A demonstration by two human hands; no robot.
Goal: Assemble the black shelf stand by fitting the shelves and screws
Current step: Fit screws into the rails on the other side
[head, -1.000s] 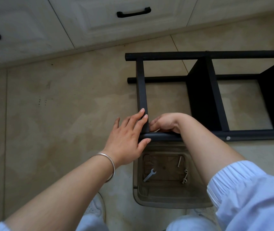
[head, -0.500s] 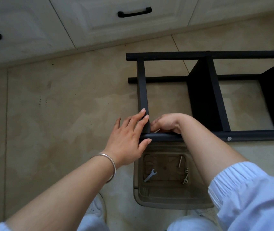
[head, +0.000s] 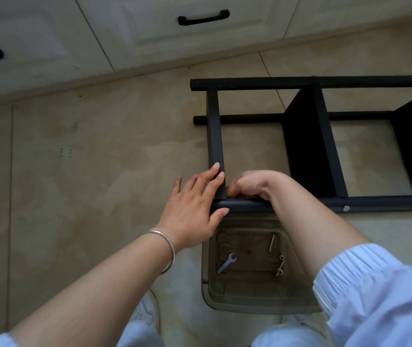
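The black shelf stand (head: 325, 151) lies on its side on the tiled floor (head: 87, 159), its long rails running left to right across the view, with two shelf panels already standing between them further right. At its left end a single crossbar (head: 215, 136) runs away from the person, from the near rail (head: 300, 204) up to the far one; the corner where crossbar meets near rail is the joint in hand.

The left hand (head: 195, 204) lies against the outer, left side of that corner, fingers (head: 212, 176) straight along the crossbar and thumb touching the near rail's end, bracing rather than gripping. The right hand (head: 252, 185) reaches over the near rail from the inner side, its fingers curled down at the joint; whatever they pinch is hidden, so it cannot be told whether a screw or tool is in them.

The joint thus sits between the two hands, the right one nearer the presumed fastening point. Probably a screw is being seated there.

Just below the rail, a clear plastic tray (head: 262, 299) holds a small spanner (head: 226, 263), a loose bolt (head: 272, 242) and a few further fasteners (head: 280, 265), nearer to the right arm.
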